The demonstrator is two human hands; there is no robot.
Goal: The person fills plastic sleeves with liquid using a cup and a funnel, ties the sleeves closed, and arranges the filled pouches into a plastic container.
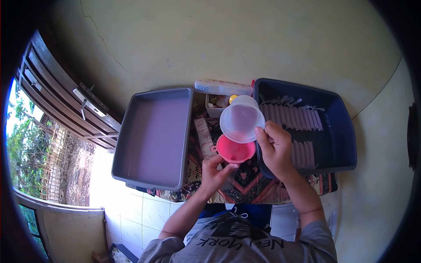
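Observation:
A pink funnel (pixel 236 150) is in my left hand (pixel 214 176), whose fingers wrap round its near left side below the rim. My right hand (pixel 276 147) grips the rim of a translucent plastic cup (pixel 242 115). The cup tilts toward me just above the funnel, and a pale purple tint shows inside it. Whatever is under the funnel's spout is mostly hidden by the funnel and my left hand.
On the left stands a grey tub (pixel 187 144) of pale purple liquid. A dark bin (pixel 335 144) on the right holds rows of filled purple plastic sleeves (pixel 298 118). Behind the cup are a small box (pixel 214 112) and a white plastic pack (pixel 223 87). Patterned cloth (pixel 258 188) covers the table.

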